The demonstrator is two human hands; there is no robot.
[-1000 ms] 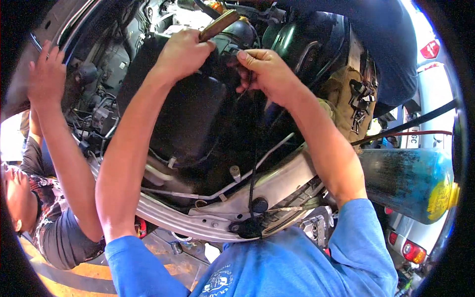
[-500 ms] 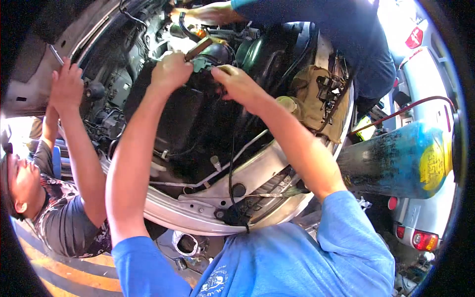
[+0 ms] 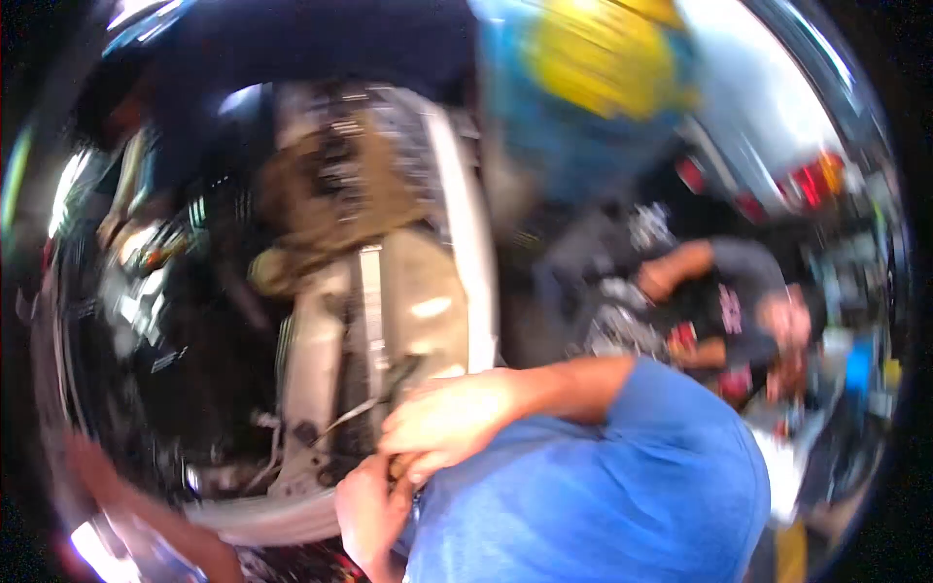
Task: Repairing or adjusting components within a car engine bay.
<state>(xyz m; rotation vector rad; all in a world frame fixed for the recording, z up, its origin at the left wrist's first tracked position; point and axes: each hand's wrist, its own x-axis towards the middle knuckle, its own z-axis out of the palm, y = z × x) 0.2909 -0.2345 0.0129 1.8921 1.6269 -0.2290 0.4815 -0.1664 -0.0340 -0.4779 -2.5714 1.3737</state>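
The view is smeared by motion. My left hand (image 3: 367, 510) and my right hand (image 3: 452, 420) are close together in front of my blue shirt, at the near edge of the car's engine bay. The right one lies above the left, its fingers curled. Something small and brownish (image 3: 397, 468) shows between them, too blurred to name. The fingers of my left hand are bent around that same spot. Beside my hands runs the pale front body panel (image 3: 316, 330) of the car.
A brown cloth (image 3: 301, 185) with dark parts on it lies over the car's edge. Beyond stands a blue and yellow cylinder (image 3: 573, 126). At right, a person (image 3: 758, 301) handles metal parts (image 3: 622, 330). Another person's forearm (image 3: 146, 505) reaches in at lower left.
The view has swung to the right. My hands have come back from deep in the engine bay, where they held a grey-green part and a brown strip, to near my body.
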